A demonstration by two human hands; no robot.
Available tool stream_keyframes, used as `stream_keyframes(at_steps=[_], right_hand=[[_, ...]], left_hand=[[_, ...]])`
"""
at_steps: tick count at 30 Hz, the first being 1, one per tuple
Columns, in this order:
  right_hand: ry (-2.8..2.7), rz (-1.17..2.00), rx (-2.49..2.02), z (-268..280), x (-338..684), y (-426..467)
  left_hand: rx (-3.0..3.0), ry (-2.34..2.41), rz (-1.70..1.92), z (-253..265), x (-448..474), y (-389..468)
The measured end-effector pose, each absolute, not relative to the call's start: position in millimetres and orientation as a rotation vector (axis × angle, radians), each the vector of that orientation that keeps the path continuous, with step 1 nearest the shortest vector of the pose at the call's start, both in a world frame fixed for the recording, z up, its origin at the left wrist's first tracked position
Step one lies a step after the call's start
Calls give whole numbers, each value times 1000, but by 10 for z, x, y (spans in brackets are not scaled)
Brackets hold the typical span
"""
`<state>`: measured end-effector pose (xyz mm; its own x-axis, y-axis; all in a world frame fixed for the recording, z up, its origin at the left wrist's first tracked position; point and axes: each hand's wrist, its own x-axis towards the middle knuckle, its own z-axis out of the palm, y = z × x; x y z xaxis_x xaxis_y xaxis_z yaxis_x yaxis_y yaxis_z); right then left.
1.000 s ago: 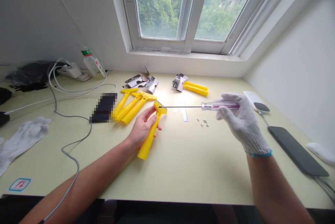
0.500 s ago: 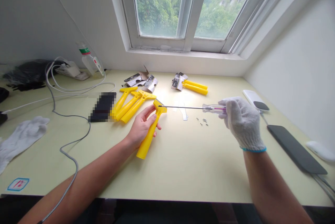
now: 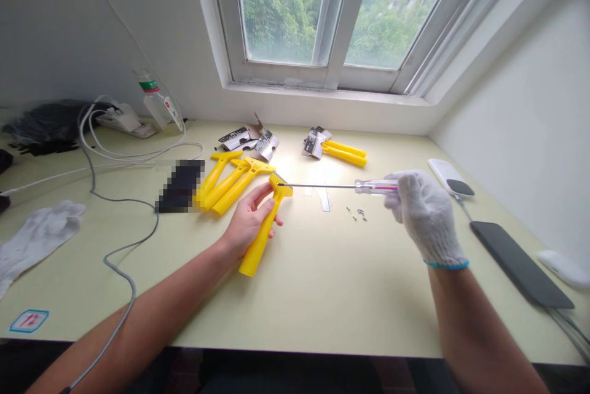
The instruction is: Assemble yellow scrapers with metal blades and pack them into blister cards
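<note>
Over the table, the bare left hand clasps a yellow scraper, probably light, stiff plastic, best gripped by its ribbed handle. The gloved right hand is wrapped around a screwdriver, its tip at the scraper's head. Since a second ago, the right fingers have curled tighter; the small screws lie unmoved.

One head-worn camera looks forward and down from the near side of the surface, both hands close in front, the window farther off.
</note>
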<state>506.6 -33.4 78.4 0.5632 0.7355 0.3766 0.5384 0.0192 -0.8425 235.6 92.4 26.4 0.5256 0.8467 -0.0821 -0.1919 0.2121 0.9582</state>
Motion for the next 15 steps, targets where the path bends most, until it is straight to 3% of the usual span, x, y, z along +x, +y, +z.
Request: stream_keyframes(at_steps=[5, 11, 15], right_hand=[[-1264, 381, -1427, 804, 5052, -319], [-1108, 100, -1739, 841, 5030, -373], [-1077, 222, -1759, 918, 5008, -354]], left_hand=[[1079, 724, 816, 256, 2353, 963], [1136, 734, 814, 301, 2339, 948], [1167, 740, 808, 320, 2365, 903]])
